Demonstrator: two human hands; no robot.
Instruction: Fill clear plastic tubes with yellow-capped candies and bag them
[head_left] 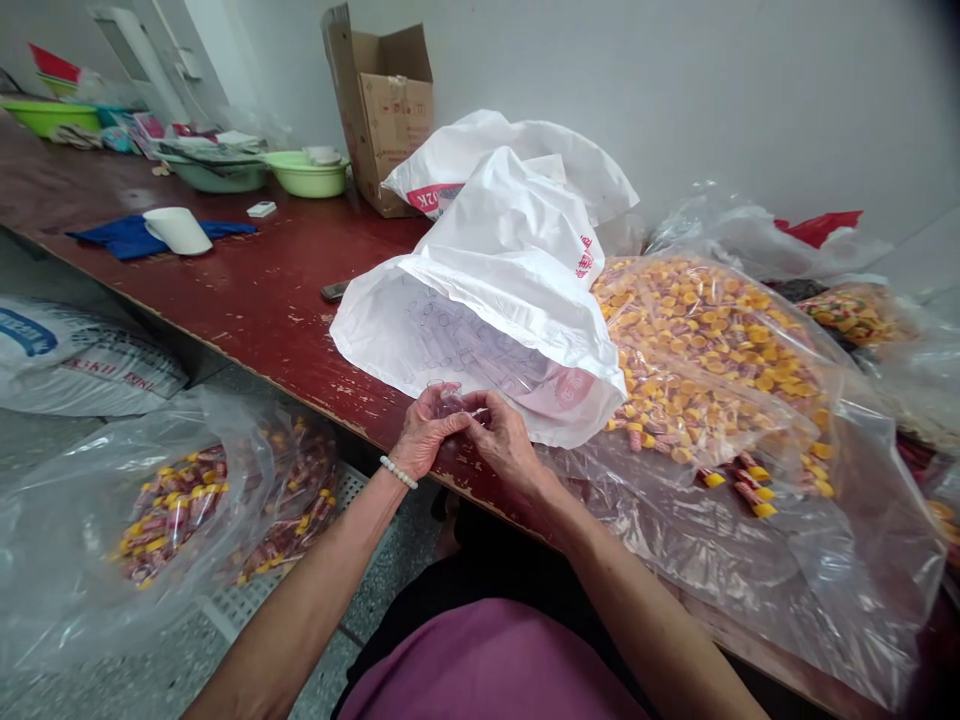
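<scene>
At the front edge of the red table, my left hand, with a beaded bracelet at the wrist, is closed around small clear tubes. My right hand touches the same tubes with its fingers pinched together; what it grips itself is too small to make out. Just beyond both hands, a white sack lies with its mouth open towards me, and many clear tubes show inside. To the right is a large clear bag of yellow-capped pieces. A few such pieces lie on the plastic in front.
A clear bag of yellow-capped pieces sits low on the left. The red table bears a white cup on a blue cloth, green basins and a cardboard box. Clear plastic sheeting covers the right front.
</scene>
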